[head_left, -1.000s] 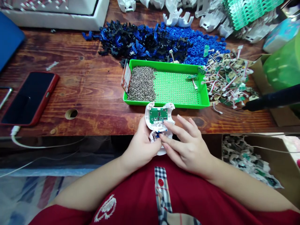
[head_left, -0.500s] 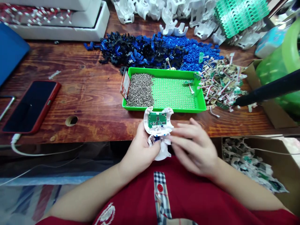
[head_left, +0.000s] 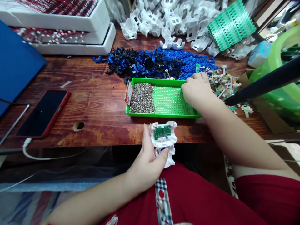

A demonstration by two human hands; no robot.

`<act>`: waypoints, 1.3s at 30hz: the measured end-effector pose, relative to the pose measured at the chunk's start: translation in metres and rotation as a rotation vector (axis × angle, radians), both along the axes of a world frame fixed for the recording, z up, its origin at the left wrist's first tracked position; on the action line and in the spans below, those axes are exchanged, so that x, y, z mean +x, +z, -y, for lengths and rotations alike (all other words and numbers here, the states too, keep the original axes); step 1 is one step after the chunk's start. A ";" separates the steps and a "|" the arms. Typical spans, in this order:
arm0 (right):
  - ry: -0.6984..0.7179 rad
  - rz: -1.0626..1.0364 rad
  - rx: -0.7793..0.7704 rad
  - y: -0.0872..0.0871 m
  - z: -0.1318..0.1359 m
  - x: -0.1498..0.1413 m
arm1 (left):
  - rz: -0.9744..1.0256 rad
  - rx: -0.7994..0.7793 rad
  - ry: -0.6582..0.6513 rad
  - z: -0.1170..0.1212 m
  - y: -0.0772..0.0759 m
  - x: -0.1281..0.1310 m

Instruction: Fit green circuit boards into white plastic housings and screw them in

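Observation:
My left hand (head_left: pixel 150 162) grips a white plastic housing (head_left: pixel 161 143) just off the table's front edge, thumb over its lower part. Its upper half carries a green circuit board (head_left: pixel 161 132); small blue bits show near the joint between the two halves. Over the right end of the green tray (head_left: pixel 164 116), my right hand (head_left: pixel 198 90) has its fingers curled downward. The fingertips are hidden, so whatever they hold cannot be made out. Beside that hand lies a pile of small boards with wired connectors (head_left: pixel 223 82). Small screws (head_left: pixel 142 98) fill the tray's left part.
Behind the tray lie black and blue plastic parts (head_left: pixel 140 62), with white housings (head_left: pixel 173 22) beyond. A phone (head_left: pixel 43 112) sits at left, near white foam trays (head_left: pixel 98 40). A black rod (head_left: pixel 262 82) juts in from the right, before a green tub (head_left: pixel 269 84).
My right hand has left the white housing and reached forward to the tray's right end, covering the small board seen there. My left hand still holds the housing. The view has shifted slightly.

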State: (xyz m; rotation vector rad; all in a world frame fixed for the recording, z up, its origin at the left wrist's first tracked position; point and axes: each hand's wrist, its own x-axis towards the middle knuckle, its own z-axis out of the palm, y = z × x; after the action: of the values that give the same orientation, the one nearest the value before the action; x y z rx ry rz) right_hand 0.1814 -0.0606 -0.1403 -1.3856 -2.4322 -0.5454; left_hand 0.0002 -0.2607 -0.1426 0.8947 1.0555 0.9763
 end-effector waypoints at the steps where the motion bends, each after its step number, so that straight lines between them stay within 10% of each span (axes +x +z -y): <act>1: -0.005 -0.005 -0.008 0.000 -0.001 -0.002 | -0.065 0.021 0.005 0.002 -0.003 0.000; 10: 0.018 -0.216 -0.087 0.030 0.026 -0.015 | -0.375 0.183 -0.016 -0.013 -0.011 -0.002; 15: 0.145 -0.467 -0.062 0.031 0.037 -0.017 | -0.219 0.073 -0.034 -0.028 -0.005 -0.005; 22: 0.284 -0.879 -0.016 0.027 0.036 -0.009 | -0.177 0.060 -0.043 -0.055 0.029 -0.020; 28: 0.214 -0.971 -0.002 0.026 0.028 -0.002 | -0.405 0.271 -0.084 -0.126 0.056 -0.021; 39: 0.186 -1.048 -0.122 0.026 0.029 0.005 | -0.764 0.269 -0.162 -0.167 0.036 -0.020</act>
State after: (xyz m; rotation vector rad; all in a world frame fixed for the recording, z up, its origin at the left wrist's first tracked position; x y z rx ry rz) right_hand 0.1863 -0.0894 -0.1147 -1.0523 -1.6857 0.3318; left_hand -0.0193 -0.0934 -0.1061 1.6232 1.4723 0.6471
